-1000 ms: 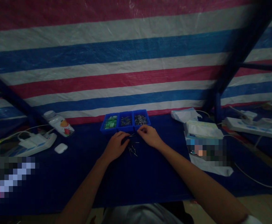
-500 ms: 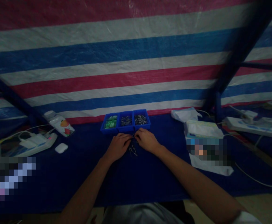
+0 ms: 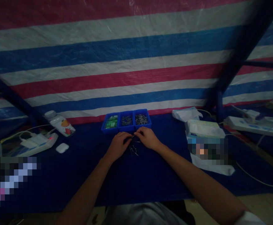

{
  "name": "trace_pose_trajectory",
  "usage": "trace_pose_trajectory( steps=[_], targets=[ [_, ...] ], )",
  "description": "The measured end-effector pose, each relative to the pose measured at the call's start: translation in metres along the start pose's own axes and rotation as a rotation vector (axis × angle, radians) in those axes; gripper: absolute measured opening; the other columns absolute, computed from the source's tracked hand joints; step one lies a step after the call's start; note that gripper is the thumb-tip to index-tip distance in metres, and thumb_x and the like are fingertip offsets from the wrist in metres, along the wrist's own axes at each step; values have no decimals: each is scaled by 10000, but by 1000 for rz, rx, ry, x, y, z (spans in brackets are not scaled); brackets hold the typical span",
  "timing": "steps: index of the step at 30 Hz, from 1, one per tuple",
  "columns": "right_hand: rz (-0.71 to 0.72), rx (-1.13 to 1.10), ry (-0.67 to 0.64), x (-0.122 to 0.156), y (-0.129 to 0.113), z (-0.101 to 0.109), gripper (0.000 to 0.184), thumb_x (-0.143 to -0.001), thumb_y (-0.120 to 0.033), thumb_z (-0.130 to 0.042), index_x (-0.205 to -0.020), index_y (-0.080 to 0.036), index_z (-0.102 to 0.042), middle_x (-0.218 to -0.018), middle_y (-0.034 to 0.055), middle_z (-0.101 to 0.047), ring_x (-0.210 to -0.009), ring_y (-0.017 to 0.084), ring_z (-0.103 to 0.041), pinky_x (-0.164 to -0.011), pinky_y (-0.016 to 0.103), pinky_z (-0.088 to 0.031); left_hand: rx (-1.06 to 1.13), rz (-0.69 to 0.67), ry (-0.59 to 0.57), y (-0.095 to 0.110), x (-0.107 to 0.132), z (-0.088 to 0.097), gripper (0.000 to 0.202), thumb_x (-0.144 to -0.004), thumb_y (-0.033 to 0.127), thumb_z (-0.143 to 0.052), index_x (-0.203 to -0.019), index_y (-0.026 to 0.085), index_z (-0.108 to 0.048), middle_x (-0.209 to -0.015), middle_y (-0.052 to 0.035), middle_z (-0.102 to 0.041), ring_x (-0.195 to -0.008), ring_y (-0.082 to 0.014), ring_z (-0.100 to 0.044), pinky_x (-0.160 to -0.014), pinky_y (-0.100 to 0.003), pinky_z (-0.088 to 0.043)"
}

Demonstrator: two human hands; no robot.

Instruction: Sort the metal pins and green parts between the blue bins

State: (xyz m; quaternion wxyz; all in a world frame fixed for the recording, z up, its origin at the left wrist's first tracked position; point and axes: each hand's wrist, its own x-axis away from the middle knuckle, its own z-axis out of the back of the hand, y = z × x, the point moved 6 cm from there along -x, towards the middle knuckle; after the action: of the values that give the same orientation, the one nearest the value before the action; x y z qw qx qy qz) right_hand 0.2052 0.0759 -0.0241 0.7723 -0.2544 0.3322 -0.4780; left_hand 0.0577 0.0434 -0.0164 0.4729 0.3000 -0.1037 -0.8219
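My left hand (image 3: 118, 145) and my right hand (image 3: 147, 138) sit close together on the dark blue cloth (image 3: 80, 178), fingertips meeting around a small dark part (image 3: 134, 137). That part is too small and dim to identify. Just below my fingers lie several thin metal pins (image 3: 133, 150). Behind my hands stands a blue three-compartment tray (image 3: 126, 132). Green items (image 3: 111, 122) fill its left compartment, small metal parts (image 3: 127, 120) the middle one, and similar metal parts (image 3: 141, 119) the right one.
A white power strip (image 3: 36, 144) with cables, a white earbud case (image 3: 62, 147) and a printed bottle (image 3: 62, 125) lie left. A tissue packet (image 3: 205, 128), a white cloth (image 3: 211, 165) and a second power strip (image 3: 253, 126) lie right. A striped tarp (image 3: 127, 78) hangs behind.
Over the last second my hands have drawn closer together, and my fingertips have converged above the loose pins. The tray and the other objects stay in place apart from a slight shift of view.
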Motion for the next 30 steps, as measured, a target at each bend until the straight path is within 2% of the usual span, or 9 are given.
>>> trace_pose_trajectory(
  steps=[4,9,12,16,20,23,25,28,30],
  targets=[
    [-133,-325,89,-4,2,5,431,-861,-497,-533,-555,-195,-508,-524,-42,-463,-527,109,-419,-538,248,-299,50,13,65,2,-1,6,98,-896,232,-594,-946,202,-673,-920,-32,-698,-865,-190,-642,-800,-341,-503],
    [-275,-925,89,-6,0,15,483,-759,-573,-600,-508,-210,-403,-485,-54,-397,-463,85,-356,-487,243,-264,43,62,33,-1,0,5,112,-902,224,-580,-952,201,-677,-897,-30,-694,-822,-184,-641,-762,-334,-499],
    [-373,-1015,203,-5,10,26,462,-686,-540,-680,-513,-207,-411,-476,-60,-395,-445,75,-353,-458,237,-238,25,75,8,-2,0,3,122,-907,226,-567,-952,200,-677,-897,-32,-690,-824,-185,-640,-768,-339,-499],
    [-467,-932,273,-3,25,31,422,-675,-551,-676,-560,-191,-489,-489,-47,-459,-427,75,-383,-436,233,-243,24,62,-8,0,0,1,117,-900,218,-571,-951,200,-675,-933,-36,-692,-870,-192,-643,-816,-354,-499],
    [-448,-686,234,-4,27,30,339,-800,-494,-550,-765,-168,-635,-627,7,-623,-449,102,-486,-459,238,-319,25,60,-13,-2,0,-1,127,-907,212,-550,-963,204,-664,-950,-38,-682,-885,-196,-640,-825,-363,-501],
    [-226,-206,100,-4,11,27,224,-839,-324,-522,-764,-184,-681,-698,29,-675,-604,141,-594,-590,257,-412,47,57,7,-4,1,0,167,-907,161,-515,-991,204,-652,-968,-35,-648,-868,-178,-630,-808,-342,-507],
    [-43,70,-25,0,-2,17,171,-832,-277,-561,-827,-208,-718,-817,39,-704,-754,167,-636,-688,274,-440,48,55,25,-6,1,1,183,-903,137,-498,-980,204,-649,-965,-32,-630,-860,-171,-623,-808,-337,-509],
    [87,265,-190,8,-8,1,183,-849,-290,-591,-946,-232,-735,-1000,60,-693,-878,186,-648,-766,288,-457,48,67,39,-7,1,3,189,-899,127,-488,-963,203,-650,-967,-31,-623,-854,-170,-619,-814,-337,-510],
    [113,323,-226,10,-9,-4,190,-870,-275,-575,-969,-235,-732,-1055,65,-675,-917,189,-648,-784,286,-461,57,81,37,-7,1,4,186,-896,127,-493,-959,201,-651,-972,-32,-625,-846,-168,-621,-810,-332,-512]
  ],
)
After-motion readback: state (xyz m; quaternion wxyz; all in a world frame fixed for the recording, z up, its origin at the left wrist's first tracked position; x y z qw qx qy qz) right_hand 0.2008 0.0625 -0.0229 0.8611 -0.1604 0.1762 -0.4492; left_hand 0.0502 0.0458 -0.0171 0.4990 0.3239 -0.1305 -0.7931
